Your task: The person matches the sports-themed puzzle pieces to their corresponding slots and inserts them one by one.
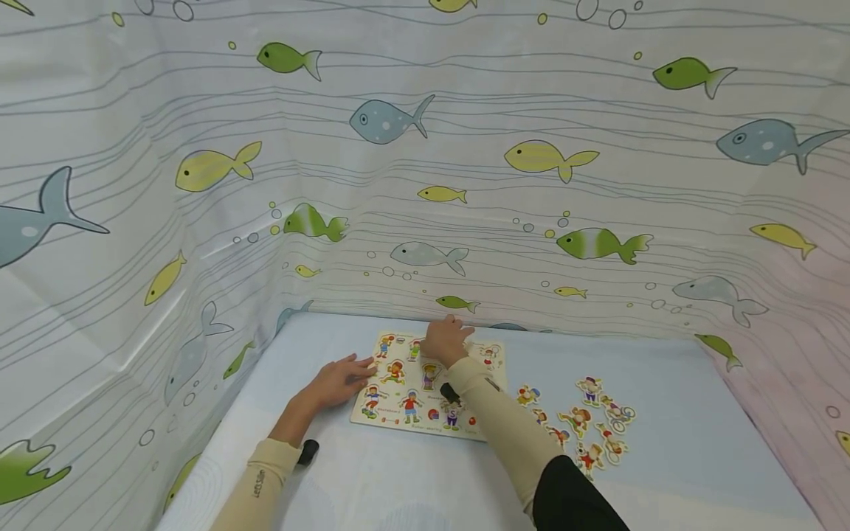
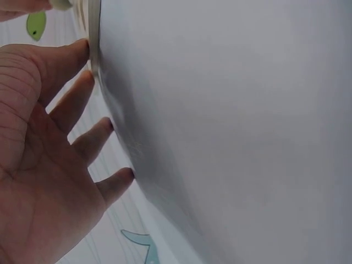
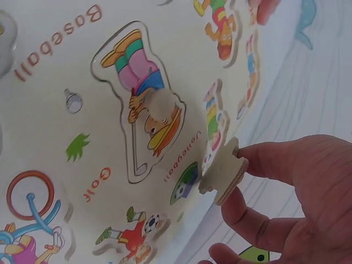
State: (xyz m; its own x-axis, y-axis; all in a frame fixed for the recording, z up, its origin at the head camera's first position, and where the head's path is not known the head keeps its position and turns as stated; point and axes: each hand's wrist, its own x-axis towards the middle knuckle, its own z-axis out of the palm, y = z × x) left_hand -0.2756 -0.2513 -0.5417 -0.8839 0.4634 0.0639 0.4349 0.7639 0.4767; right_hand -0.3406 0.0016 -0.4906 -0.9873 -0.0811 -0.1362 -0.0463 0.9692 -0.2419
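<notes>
A wooden picture board (image 1: 392,422) with sports figures and printed words lies on the table. My left hand (image 1: 339,382) touches its left side with spread fingers; in the left wrist view, the thumb and index finger of that hand (image 2: 49,154) meet the board's edge (image 2: 94,33). Over the board's upper part is my right hand (image 1: 446,341). The right wrist view shows this hand (image 3: 302,192) pinching a small wooden piece (image 3: 226,173), its plain side to the camera, close to the volleyball figure (image 3: 213,124). A golf figure (image 3: 144,99) lies in the board nearby.
Several loose figure pieces (image 1: 578,420) lie on the table (image 1: 684,442) to the right of the board, some close to my right sleeve (image 1: 511,428). A fish-patterned curtain (image 1: 491,243) stands behind the table and along its sides.
</notes>
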